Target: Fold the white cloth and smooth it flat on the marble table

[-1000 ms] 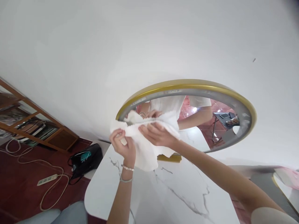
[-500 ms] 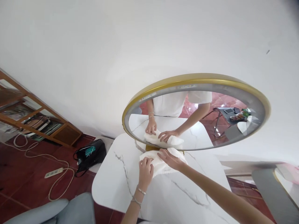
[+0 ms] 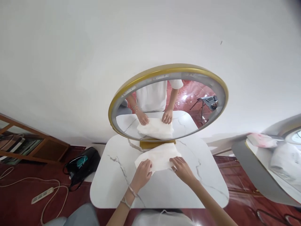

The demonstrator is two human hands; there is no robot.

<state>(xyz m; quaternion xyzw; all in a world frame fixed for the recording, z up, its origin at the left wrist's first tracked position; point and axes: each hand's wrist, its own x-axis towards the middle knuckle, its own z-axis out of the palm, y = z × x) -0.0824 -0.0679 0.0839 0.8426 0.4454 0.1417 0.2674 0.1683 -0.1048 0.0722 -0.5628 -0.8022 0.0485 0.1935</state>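
Observation:
A white cloth point(image 3: 161, 157) lies folded flat on the white marble-patterned table point(image 3: 117, 185), just in front of the gold base point(image 3: 155, 144) of a round mirror. My left hand point(image 3: 141, 173), with two bracelets at the wrist, is closed on the cloth's near left edge, its fingers curled down. My right hand point(image 3: 183, 170) grips the right edge with bent fingers and thumb. The gold-rimmed mirror point(image 3: 169, 106) tilts over the far side of the table and reflects both hands and the cloth. Each thumb's exact contact is partly hidden.
A black bag point(image 3: 83, 166) stands left of the table, with a power strip point(image 3: 42, 195) and cable on the red floor. A wooden shelf point(image 3: 50, 150) is along the wall. At right, a second table point(image 3: 254, 169) bears a pink-and-white package point(image 3: 262, 140).
My right hand has moved from the cloth's far side to its right edge. The bunched far part now lies flatter. My left hand stays at the left edge. The view has turned right.

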